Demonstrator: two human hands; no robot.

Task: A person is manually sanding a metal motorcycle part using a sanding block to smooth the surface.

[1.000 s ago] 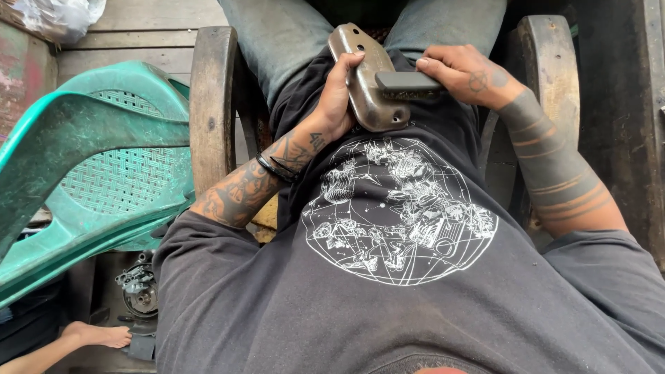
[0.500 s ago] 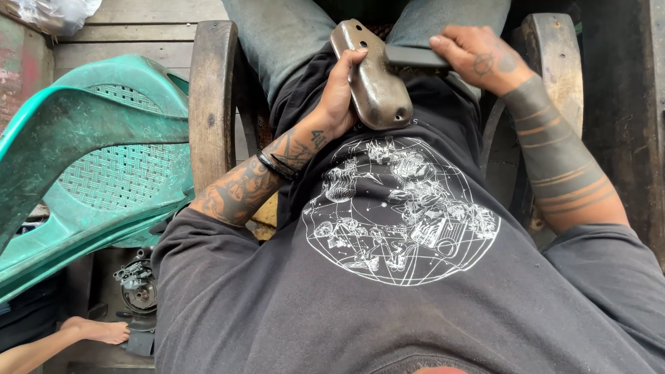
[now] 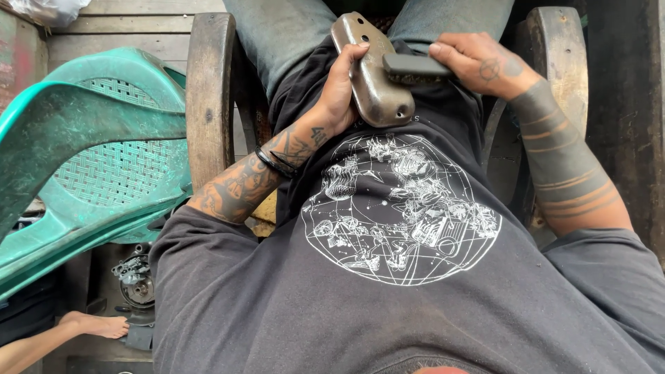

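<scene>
Shifted since a second ago: dark flat block (image 3: 414, 66) now lies across the right-hand edge of the metal cover (image 3: 370, 70), pushed there by the right hand (image 3: 481, 64), with the cover itself turned a little further upright over the lap. Held in the left hand (image 3: 341, 93): one rounded, tarnished brown metal cover, resting on the black shirt (image 3: 388, 277) just above the white round print. Left fingers (image 3: 355, 51) curled around the cover's left edge, thumb side hidden beneath. Right fingers (image 3: 443, 50) pressed together and pinched along the top of the block, thumb not visible.

Around the cover: two wooden armrests, one (image 3: 208, 90) well to its left and one (image 3: 554, 48) to its right beyond the right hand, both worn and dark. Directly behind the cover, two knees in grey-blue jeans (image 3: 277, 34). Farther left of the cover, past the left armrest, one green plastic chair (image 3: 90, 145) tipped on its side, its mesh seat facing up. Below that chair, well down-left of the cover, one small greasy metal part (image 3: 138, 284) on the floor, and just beside it one bare foot (image 3: 97, 324) of another person. Far up-left of the cover, one crumpled plastic bag (image 3: 48, 10) at the frame's corner. One black band (image 3: 276, 163) on the left wrist, nearest the cover's lower-left. Nothing between camera and cover apart from the two hands.
</scene>
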